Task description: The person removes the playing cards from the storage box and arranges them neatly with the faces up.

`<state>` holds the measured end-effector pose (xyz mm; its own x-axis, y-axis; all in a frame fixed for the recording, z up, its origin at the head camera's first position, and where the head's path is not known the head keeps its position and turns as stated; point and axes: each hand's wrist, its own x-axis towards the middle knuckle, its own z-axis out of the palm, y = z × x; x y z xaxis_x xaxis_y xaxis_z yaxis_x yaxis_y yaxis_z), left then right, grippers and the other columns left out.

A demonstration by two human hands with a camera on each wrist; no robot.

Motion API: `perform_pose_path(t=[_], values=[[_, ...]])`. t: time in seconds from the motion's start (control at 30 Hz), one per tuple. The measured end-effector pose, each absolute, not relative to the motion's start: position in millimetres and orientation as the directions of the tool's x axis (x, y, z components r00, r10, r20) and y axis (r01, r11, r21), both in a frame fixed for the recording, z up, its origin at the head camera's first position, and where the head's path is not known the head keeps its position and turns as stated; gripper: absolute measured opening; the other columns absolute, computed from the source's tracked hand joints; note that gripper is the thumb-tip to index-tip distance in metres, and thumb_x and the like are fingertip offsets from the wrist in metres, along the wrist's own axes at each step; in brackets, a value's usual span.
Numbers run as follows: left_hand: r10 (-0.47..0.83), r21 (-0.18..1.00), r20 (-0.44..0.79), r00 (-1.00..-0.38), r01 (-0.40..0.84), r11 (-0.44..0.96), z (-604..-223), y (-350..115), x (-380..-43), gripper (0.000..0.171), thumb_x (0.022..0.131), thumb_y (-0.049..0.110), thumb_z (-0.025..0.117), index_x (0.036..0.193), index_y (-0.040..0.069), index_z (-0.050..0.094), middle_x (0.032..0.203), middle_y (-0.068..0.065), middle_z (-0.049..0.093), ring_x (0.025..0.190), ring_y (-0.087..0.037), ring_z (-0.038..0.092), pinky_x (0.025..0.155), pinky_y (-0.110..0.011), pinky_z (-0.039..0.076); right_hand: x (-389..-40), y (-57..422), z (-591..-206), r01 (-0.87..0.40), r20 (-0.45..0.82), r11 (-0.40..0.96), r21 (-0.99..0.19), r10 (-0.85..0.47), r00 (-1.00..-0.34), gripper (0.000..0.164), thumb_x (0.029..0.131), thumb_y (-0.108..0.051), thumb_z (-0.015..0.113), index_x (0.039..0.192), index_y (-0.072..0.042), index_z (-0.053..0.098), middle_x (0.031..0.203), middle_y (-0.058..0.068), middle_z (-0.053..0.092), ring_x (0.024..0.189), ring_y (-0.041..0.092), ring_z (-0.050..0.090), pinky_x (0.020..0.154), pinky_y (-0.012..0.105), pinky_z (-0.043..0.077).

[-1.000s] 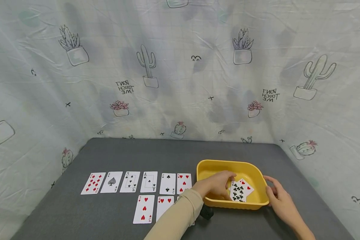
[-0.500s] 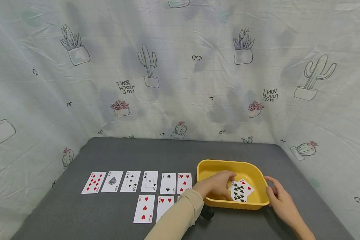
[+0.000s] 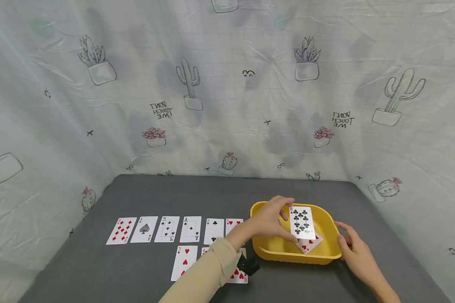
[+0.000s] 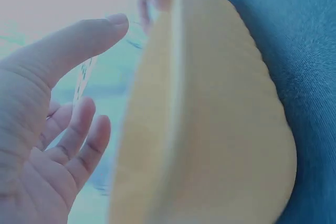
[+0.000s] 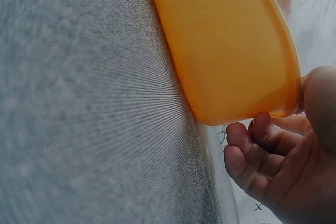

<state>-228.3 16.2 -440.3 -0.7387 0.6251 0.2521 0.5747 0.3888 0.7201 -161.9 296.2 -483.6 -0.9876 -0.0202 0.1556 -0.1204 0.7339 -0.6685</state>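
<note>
My left hand (image 3: 271,219) pinches a ten of clubs playing card (image 3: 301,223) by its left side, raised above the yellow plastic tray (image 3: 280,255). In the left wrist view this card (image 4: 84,77) shows almost edge-on between the left thumb and fingers. Below it in the tray lies a red-suit card (image 3: 307,246), partly covered. At the tray's right end my right hand (image 3: 358,254) grips the rim. The right wrist view shows the right fingers (image 5: 262,145) at the corner of the tray wall (image 5: 231,51).
Face-up cards lie left of the tray on the dark grey table (image 3: 197,191): an upper row with the nine of diamonds (image 3: 121,231), and a lower row with the three of hearts (image 3: 184,261). My left forearm (image 3: 202,271) covers some lower cards. Patterned cloth (image 3: 227,84) hangs behind.
The left hand has risen from inside the tray, lifting the ten of clubs off the red-suit card. The right hand stays on the tray's rim.
</note>
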Motion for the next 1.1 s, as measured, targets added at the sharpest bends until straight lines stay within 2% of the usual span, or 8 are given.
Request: perform_pose_path(t=[0.17,0.27,0.4,0.53,0.73,0.87,1.1], values=[[0.653,0.691,0.319,-0.687,0.64,0.336,-426.4,-31.0,-200.3,0.098,0.07,0.03,0.091,0.15,0.016,0.037,0.133,0.006,0.043,0.093,-0.005,0.053,0.075,-0.018,0.049,-160.7,297.5,-486.7,-0.109,0.143,0.737,-0.668,-0.017,-0.99,0.045,0.108,-0.027,0.038,0.145,-0.003,0.034,0.079,0.006,0.058,0.061,0.017,0.053,0.055,0.029,0.045],[0.64,0.671,0.356,-0.681,0.663,0.332,-423.3,-66.6,-181.7,0.096,0.071,0.028,0.091,0.15,0.017,0.036,0.136,0.005,0.043,0.093,-0.01,0.054,0.075,-0.023,0.051,-160.4,297.4,-486.7,-0.101,0.132,0.735,-0.671,-0.015,-0.991,0.046,0.108,-0.028,0.037,0.146,-0.002,0.033,0.082,0.007,0.059,0.063,0.018,0.054,0.055,0.029,0.045],[0.59,0.671,0.347,-0.729,0.632,0.387,-426.6,-112.5,-157.8,0.096,0.072,0.027,0.09,0.151,0.02,0.036,0.139,0.007,0.041,0.095,-0.016,0.054,0.076,-0.03,0.051,-160.8,296.5,-484.6,-0.096,0.125,0.734,-0.673,-0.015,-0.992,0.046,0.108,-0.028,0.036,0.146,-0.001,0.032,0.083,0.007,0.06,0.064,0.019,0.054,0.055,0.029,0.045],[0.531,0.653,0.29,-0.796,0.57,0.498,-433.9,-149.1,-137.2,0.097,0.072,0.031,0.09,0.152,0.025,0.035,0.139,0.009,0.041,0.094,-0.015,0.053,0.074,-0.03,0.05,-160.6,295.6,-483.2,-0.101,0.136,0.739,-0.666,-0.014,-0.991,0.045,0.108,-0.026,0.037,0.145,-0.001,0.033,0.082,0.008,0.059,0.063,0.017,0.053,0.055,0.029,0.046],[0.434,0.596,0.279,-0.857,0.508,0.621,-442.3,-194.6,-114.9,0.094,0.069,0.029,0.092,0.147,0.028,0.04,0.136,0.011,0.043,0.094,-0.01,0.054,0.076,-0.031,0.049,-162.0,296.8,-484.3,-0.113,0.151,0.746,-0.657,-0.016,-0.988,0.045,0.108,-0.026,0.037,0.145,-0.001,0.033,0.082,0.007,0.059,0.062,0.016,0.053,0.055,0.028,0.045],[0.375,0.58,0.29,-0.88,0.473,0.663,-447.1,-225.9,-107.3,0.094,0.066,0.028,0.093,0.145,0.029,0.042,0.136,0.013,0.044,0.098,-0.01,0.056,0.078,-0.034,0.05,-162.8,297.7,-484.4,-0.112,0.147,0.745,-0.657,-0.019,-0.989,0.045,0.108,-0.027,0.036,0.145,-0.001,0.032,0.082,0.007,0.059,0.062,0.017,0.053,0.054,0.028,0.045],[0.292,0.61,0.274,-0.916,0.4,0.684,-459.9,-275.1,-114.4,0.094,0.063,0.026,0.095,0.142,0.028,0.045,0.133,0.006,0.051,0.099,-0.017,0.056,0.079,-0.032,0.05,-163.5,296.2,-484.2,-0.105,0.136,0.747,-0.657,-0.02,-0.991,0.045,0.108,-0.027,0.036,0.146,-0.001,0.032,0.075,0.007,0.055,0.061,0.019,0.052,0.054,0.029,0.045]])
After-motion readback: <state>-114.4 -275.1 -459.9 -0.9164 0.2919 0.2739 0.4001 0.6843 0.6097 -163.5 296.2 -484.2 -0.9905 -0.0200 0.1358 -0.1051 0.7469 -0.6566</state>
